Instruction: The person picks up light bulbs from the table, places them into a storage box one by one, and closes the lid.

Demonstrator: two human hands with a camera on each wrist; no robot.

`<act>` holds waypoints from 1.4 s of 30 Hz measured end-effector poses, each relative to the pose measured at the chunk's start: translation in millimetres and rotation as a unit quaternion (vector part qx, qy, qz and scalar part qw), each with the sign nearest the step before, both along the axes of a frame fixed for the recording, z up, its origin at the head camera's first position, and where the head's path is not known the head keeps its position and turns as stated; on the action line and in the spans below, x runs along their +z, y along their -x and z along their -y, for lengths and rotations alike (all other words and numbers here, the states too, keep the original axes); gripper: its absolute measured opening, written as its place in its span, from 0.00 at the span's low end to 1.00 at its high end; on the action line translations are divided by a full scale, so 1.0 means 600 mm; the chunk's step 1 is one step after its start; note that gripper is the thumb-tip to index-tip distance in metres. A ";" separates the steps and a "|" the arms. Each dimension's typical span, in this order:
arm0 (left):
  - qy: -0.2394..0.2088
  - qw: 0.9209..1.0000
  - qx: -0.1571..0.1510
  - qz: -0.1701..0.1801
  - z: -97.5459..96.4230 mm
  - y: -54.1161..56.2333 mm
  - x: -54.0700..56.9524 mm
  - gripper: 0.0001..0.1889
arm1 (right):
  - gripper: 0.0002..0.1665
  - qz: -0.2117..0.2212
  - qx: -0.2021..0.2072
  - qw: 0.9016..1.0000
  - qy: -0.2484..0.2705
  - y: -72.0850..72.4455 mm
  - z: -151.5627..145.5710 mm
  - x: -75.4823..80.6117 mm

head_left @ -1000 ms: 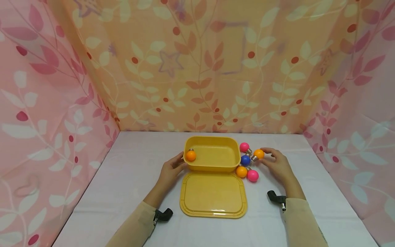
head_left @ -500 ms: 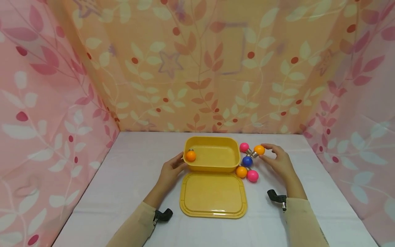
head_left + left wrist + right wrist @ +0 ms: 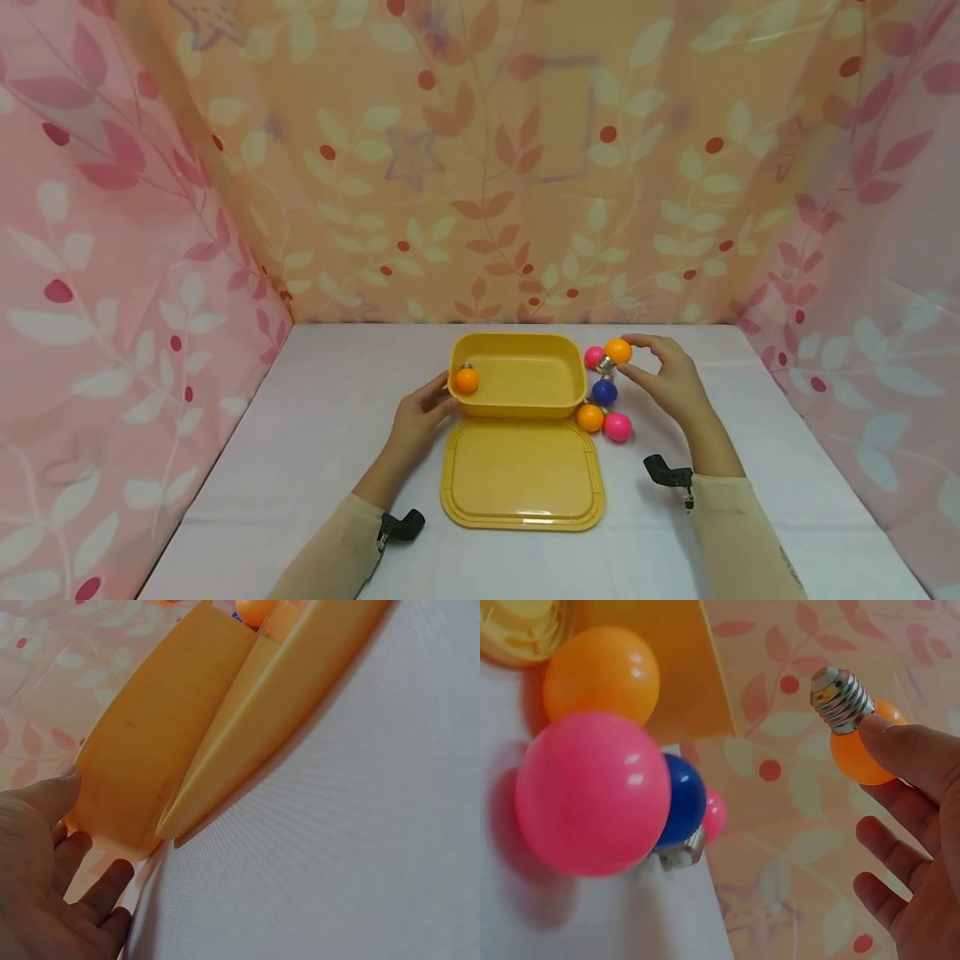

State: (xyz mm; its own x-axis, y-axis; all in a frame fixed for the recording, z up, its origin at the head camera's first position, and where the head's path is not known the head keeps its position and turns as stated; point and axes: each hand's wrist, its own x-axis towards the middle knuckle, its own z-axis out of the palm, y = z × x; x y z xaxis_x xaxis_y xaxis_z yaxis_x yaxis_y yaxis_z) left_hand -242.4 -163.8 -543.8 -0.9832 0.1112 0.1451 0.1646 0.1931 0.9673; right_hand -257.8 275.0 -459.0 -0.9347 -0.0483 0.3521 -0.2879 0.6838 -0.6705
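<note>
My right hand (image 3: 673, 385) pinches an orange light bulb (image 3: 618, 350) by its globe between thumb and fingers. In the right wrist view the bulb's silver screw base (image 3: 841, 701) points up and left, and the bulb is clear of the table. My left hand (image 3: 415, 419) rests at the left end of a yellow plastic box (image 3: 517, 411). Its thumb touches the box corner in the left wrist view, the other fingers loosely extended. One orange bulb (image 3: 467, 382) lies inside the box, toward the left.
Beside the box's right end lie a blue bulb (image 3: 604, 392), another orange bulb (image 3: 589, 417), a near pink bulb (image 3: 617, 427) and a far pink bulb (image 3: 593, 357). The yellow lid (image 3: 522, 475) lies flat in front of the box. Patterned cloth (image 3: 495, 167) hangs behind the white table.
My right hand has raised the orange bulb from among the others and carried it slightly left. The blue bulb has shifted a little to the right. My left hand stays at the box.
</note>
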 end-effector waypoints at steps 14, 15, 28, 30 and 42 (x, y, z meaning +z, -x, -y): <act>-0.001 1.000 -0.010 -0.004 -0.003 0.000 -0.002 0.32 | 0.28 -0.035 0.099 0.994 -0.027 0.038 0.092 0.085; -0.002 1.000 -0.012 -0.005 -0.004 0.000 -0.003 0.32 | 0.28 -0.033 0.102 0.994 -0.030 0.039 0.098 0.091; 0.008 1.000 -0.003 -0.004 0.003 0.003 -0.004 0.31 | 0.26 0.035 0.161 0.983 -0.076 0.103 0.161 0.109; 0.007 1.000 0.000 -0.005 0.004 0.003 -0.005 0.31 | 0.26 0.040 0.176 0.981 -0.077 0.115 0.172 0.108; -0.006 1.000 -0.007 -0.008 0.003 0.002 -0.004 0.31 | 0.24 0.097 0.236 0.961 -0.105 0.165 0.224 0.096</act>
